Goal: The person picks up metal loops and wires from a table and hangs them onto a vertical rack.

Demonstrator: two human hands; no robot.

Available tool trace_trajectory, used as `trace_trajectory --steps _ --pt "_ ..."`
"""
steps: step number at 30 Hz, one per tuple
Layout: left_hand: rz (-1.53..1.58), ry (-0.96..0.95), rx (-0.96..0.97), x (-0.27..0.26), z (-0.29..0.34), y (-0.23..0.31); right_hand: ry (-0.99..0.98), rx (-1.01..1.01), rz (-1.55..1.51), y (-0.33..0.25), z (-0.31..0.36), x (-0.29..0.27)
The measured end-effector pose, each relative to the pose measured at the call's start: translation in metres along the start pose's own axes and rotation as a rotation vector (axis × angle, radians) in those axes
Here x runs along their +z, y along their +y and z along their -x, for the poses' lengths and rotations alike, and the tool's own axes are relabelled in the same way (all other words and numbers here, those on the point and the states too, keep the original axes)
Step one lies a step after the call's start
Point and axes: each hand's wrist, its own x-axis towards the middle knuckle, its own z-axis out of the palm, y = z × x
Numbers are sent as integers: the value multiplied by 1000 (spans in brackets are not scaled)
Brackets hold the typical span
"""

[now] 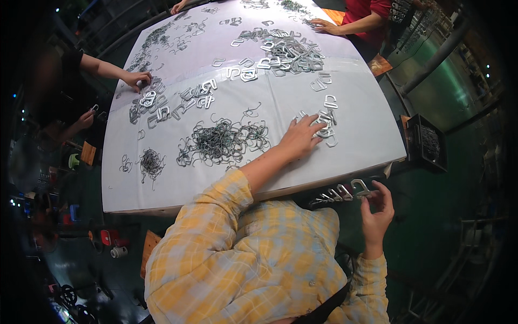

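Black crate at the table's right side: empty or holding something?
Holding something: a heap of small grey pieces shows inside the black crate. How deep it lies, I cannot tell.

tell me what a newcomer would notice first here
Probably the white table across the middle, scattered with silvery clips and, nearer the person, a dark tangle of wire hooks. Then the yellow plaid shirt at bottom centre, and the right hand, low right, pinching a clip.
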Motion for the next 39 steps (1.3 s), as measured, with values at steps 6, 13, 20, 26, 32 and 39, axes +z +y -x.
trace_trajectory --steps 6,13,20,26,32,39 --pt "-423 40 -425 -107 70 -50 9 7 5 7 0 -3" --pt "-433 -219 -761 -166 100 -76 -35 11 -11 8 -2 0" --pt "-421 -13 -435 -141 90 -95 -41 -9 13 6 -1 2" --pt "-554 -130 -165 -118 80 -105 -43 -13 4 4 1 4" --pt "-572 -203 -164 -130 69 -96 -56 -30 -23 4 3 8" --pt "401 -113 -463 -138 63 -44 -55 9 -39 4 4 15"
